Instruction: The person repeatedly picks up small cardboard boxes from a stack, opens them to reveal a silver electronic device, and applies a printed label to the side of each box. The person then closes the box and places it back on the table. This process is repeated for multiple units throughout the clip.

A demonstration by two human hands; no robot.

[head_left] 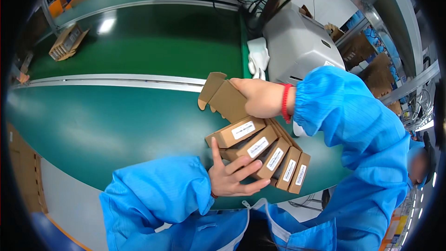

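Observation:
Several small brown cardboard boxes (259, 147) with white labels stand side by side in a fan on the green workbench, near its front edge. The leftmost box has its lid (226, 101) raised, the end tab folded out. My right hand (262, 97) is closed on that lid, the thumb along its upper edge; its other fingers are partly hidden. My left hand (231, 175) lies against the near side of the boxes, fingers stretched and spread, the index finger touching the leftmost one.
Beyond the metal rail (116, 80) runs a green conveyor belt (153, 42) carrying an open carton (68, 42). White gloves (258, 58) lie beside a grey machine (299, 42) at the far right, with black cables behind. Another person (419, 160) is at the right edge.

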